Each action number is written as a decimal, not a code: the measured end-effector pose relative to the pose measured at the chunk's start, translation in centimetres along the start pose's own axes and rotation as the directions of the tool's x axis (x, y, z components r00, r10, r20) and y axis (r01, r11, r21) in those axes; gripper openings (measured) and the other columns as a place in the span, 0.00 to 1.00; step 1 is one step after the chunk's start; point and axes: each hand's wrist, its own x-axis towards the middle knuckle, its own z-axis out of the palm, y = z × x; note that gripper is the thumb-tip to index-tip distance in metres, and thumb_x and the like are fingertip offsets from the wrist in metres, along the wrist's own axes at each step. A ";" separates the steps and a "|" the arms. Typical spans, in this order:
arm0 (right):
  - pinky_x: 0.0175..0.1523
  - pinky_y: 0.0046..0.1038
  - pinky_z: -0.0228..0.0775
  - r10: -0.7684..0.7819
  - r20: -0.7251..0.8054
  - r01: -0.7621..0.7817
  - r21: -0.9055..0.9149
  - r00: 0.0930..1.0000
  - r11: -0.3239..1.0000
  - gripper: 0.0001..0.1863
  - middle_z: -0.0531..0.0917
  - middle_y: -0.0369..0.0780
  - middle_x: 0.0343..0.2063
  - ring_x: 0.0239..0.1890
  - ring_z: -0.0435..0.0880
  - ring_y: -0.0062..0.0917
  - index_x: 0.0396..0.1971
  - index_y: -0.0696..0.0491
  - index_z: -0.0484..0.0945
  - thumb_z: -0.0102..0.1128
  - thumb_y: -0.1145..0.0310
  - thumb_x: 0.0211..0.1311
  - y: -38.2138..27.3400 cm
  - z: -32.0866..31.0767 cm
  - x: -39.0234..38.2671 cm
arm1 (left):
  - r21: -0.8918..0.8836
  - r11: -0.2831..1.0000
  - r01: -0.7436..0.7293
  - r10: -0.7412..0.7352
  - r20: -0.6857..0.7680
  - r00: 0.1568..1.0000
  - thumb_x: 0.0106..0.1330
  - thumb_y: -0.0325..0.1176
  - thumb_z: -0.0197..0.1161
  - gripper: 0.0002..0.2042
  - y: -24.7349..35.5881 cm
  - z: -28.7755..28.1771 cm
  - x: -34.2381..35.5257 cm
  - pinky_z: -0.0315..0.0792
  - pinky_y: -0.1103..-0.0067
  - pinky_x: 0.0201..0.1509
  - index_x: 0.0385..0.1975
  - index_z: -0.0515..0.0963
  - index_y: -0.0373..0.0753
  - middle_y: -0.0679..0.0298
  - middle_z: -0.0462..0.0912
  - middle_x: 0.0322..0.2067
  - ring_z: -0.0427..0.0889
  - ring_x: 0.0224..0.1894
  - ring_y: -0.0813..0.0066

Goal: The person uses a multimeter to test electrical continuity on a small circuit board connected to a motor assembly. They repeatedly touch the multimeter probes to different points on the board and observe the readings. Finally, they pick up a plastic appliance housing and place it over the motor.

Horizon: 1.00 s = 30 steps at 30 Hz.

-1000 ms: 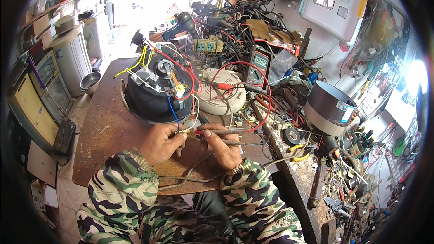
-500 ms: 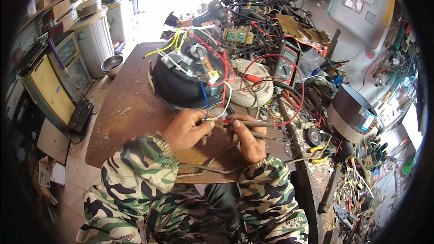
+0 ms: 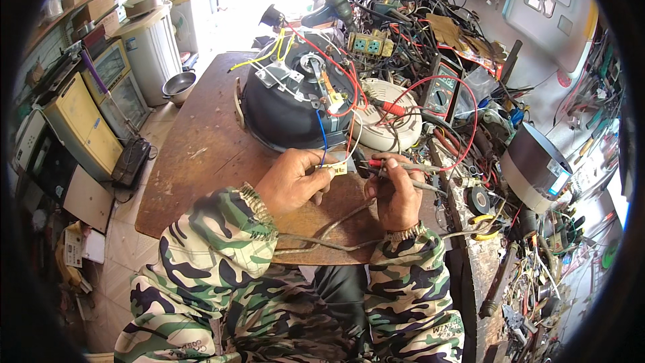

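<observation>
My left hand (image 3: pixel 295 178) pinches a small pale terminal block (image 3: pixel 340 169) with blue, white and red wires running into it. The wires lead up to a dark, round, upturned appliance base (image 3: pixel 279 117) with exposed parts and loose yellow leads. My right hand (image 3: pixel 400 195) grips two slender test probes (image 3: pixel 424 167), one with a red part near its tip. Their tips point left toward the block, with a small gap between. A red lead (image 3: pixel 476 104) loops from the probes up past a multimeter (image 3: pixel 443 87), whose reading is too small to tell.
On the wooden table (image 3: pixel 195 154), a cream round cover (image 3: pixel 390 131) lies beside the base. A grey cord (image 3: pixel 329 245) crosses the near edge. Tangled wires, black tape (image 3: pixel 478 199) and a metal cylinder (image 3: pixel 535 165) crowd the right bench. A metal pan (image 3: pixel 180 87) stands beyond the table's left side.
The probe tips have drawn away to the right from my left fingers, so the gap between my hands is wider. The terminal block shows more plainly. The whole view has shifted slightly.
</observation>
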 end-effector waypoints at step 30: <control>0.28 0.27 0.71 0.067 0.066 -0.065 -0.031 0.996 0.997 0.17 0.79 0.43 0.30 0.24 0.77 0.25 0.42 0.64 0.77 0.52 0.63 0.68 -0.1 0.2 -0.5 | -0.147 0.989 0.002 0.006 0.054 0.999 0.72 0.30 0.55 0.15 -0.2 -0.3 0.0 0.75 0.82 0.30 0.51 0.73 0.25 0.62 0.80 0.28 0.79 0.26 0.79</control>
